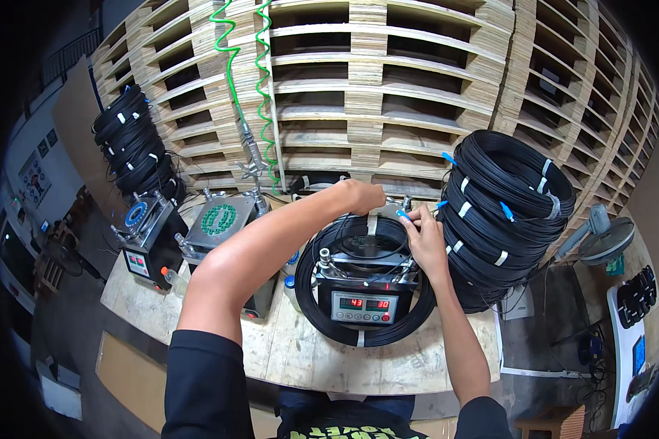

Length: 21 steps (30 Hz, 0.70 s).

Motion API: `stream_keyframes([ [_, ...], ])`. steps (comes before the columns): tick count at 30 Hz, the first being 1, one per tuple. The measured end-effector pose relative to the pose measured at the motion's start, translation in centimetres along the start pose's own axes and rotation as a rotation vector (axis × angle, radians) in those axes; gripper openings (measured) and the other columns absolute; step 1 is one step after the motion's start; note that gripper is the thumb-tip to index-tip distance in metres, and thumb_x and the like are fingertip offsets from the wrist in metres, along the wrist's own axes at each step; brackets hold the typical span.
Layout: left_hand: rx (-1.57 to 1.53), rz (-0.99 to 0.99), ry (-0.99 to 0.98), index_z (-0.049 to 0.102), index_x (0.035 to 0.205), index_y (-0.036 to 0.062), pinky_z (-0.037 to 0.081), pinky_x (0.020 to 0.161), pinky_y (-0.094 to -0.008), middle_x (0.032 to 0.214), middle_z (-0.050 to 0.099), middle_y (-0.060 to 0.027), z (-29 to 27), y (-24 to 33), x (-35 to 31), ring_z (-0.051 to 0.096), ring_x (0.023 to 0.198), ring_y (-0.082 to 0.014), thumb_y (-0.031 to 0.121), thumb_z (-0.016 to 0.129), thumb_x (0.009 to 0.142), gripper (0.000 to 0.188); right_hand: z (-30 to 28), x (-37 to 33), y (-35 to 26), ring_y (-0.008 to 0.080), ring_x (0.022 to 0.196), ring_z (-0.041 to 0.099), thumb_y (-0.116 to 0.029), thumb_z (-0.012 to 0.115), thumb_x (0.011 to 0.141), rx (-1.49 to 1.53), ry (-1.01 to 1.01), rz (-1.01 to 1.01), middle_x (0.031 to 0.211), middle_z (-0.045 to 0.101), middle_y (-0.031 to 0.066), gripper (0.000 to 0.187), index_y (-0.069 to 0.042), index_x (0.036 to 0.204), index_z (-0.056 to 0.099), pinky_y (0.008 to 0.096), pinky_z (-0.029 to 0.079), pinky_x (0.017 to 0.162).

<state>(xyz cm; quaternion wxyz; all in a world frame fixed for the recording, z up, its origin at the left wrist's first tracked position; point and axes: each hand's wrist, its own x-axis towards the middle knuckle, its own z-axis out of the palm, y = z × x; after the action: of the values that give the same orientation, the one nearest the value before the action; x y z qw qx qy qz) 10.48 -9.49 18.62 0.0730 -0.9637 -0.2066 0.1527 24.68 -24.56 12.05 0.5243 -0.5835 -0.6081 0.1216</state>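
On the bench in front of me stands a machine with a red digital display [365, 307]. A coil of thin black cable [315, 318] is looped around it. My right hand [426, 238] is at the machine's back right corner, its fingers pinching a small blue cable connector [403, 214]. Reaching across from the left, my left hand [362, 196] is closed above the rear of the machine, beside a metal clamp post [407, 201]. Its fingertips are turned away, so whatever they grip is hidden.
A tall stack of black cable coils [483, 219] with blue connectors rises at right; another stack [128, 139] stands far left. Two similar machines, one with a green-ringed plate [218, 218], sit left. Green air hoses [231, 66] hang before wooden pallets [366, 73]. A fan [600, 238] is at right.
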Motion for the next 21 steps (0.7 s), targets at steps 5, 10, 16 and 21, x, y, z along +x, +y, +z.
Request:
stream_keyframes([
  [5,0.107,0.066,-0.091,0.071,0.103,-0.0036,0.059,0.073,-0.0448,0.107,0.070,-0.0223,0.4,-0.6,-0.2,0.071,0.097,-0.0367,0.009,0.074,0.081,0.026,0.2,-0.2,-0.9,0.0239,0.066,0.068,-0.006,0.065,0.096,-0.026,-0.006,0.033,0.078,0.067,0.0164,0.014,0.007,0.095,0.058,0.0350,0.048,0.061],
  [10,0.107,0.032,-0.135,0.070,0.108,-0.0047,0.060,0.074,-0.0445,0.110,0.069,-0.0238,-0.5,0.2,-0.7,0.070,0.101,-0.0371,0.009,0.076,0.080,0.032,0.2,-0.3,-0.7,0.0300,0.056,0.061,-0.011,0.063,0.098,-0.035,0.019,-0.041,0.063,0.060,0.0169,0.017,0.003,0.094,0.054,0.0419,0.044,0.056],
  [16,0.047,0.090,-0.064,0.068,0.094,-0.0052,0.057,0.075,-0.0445,0.088,0.071,-0.0224,-1.9,-1.3,-2.0,0.070,0.086,-0.0390,0.008,0.072,0.082,0.019,1.3,-0.4,0.8,0.0306,0.067,0.065,0.006,0.064,0.090,-0.086,0.093,-0.136,0.080,0.065,0.0190,0.010,0.006,0.097,0.056,0.0374,0.048,0.061],
  [21,-0.296,-0.023,0.267,0.062,0.096,-0.0048,0.053,0.069,-0.0437,0.076,0.071,-0.0177,-2.7,0.5,-8.0,0.070,0.081,-0.0360,0.011,0.067,0.091,0.018,0.4,-2.0,-0.9,0.0198,0.071,0.064,0.002,0.064,0.093,0.067,0.216,-0.061,0.081,0.066,0.0162,0.010,0.006,0.099,0.058,0.0314,0.049,0.064],
])
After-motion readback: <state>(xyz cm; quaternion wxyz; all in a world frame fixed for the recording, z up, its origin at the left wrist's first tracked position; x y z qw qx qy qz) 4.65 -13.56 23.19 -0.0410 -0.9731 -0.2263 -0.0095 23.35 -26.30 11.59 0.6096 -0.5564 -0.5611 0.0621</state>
